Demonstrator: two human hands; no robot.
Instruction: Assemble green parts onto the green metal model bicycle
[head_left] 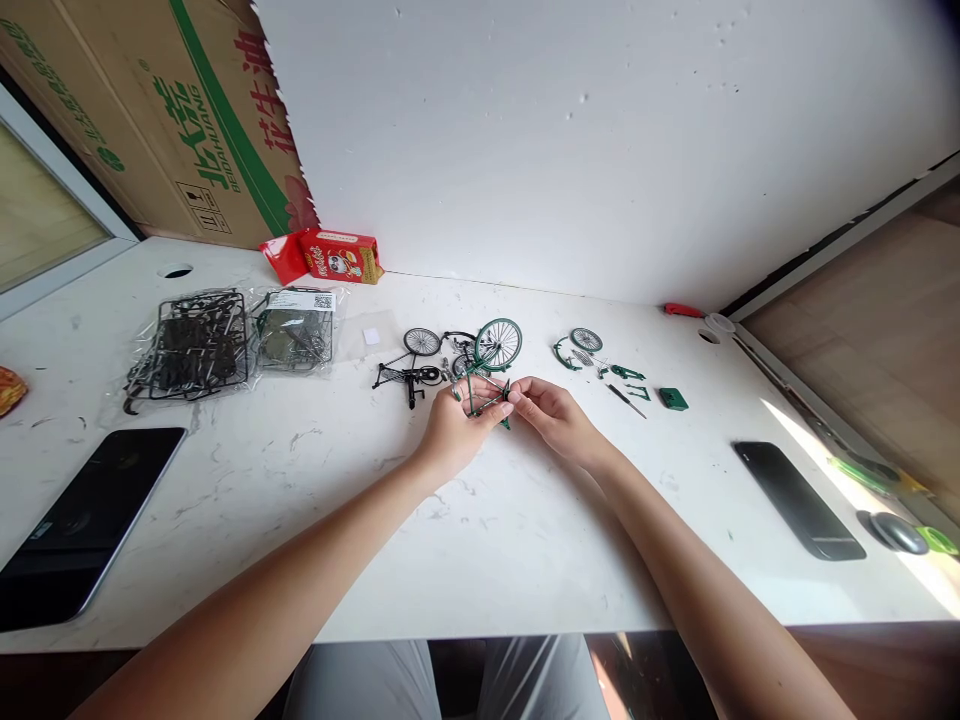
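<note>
Both hands meet over the middle of the table around a green model bicycle (498,343), whose one spoked wheel points away from me. My left hand (459,425) is closed on its frame, fingers behind and thumb in front. Fingertips of my right hand (551,412) pinch the bicycle at its near end, beside a small dark part; exactly what they grip is hidden. Just beyond and left of my left hand lie black model bicycle parts (412,375) with a spoked wheel (422,342).
Right of my hands lie a loose wheel (586,340), green parts (627,372), a thin pointed tool (627,400) and a green block (673,399). Bagged part frames (199,345), a red box (345,257) and a phone (90,520) are left; a dark slab (799,500) is right.
</note>
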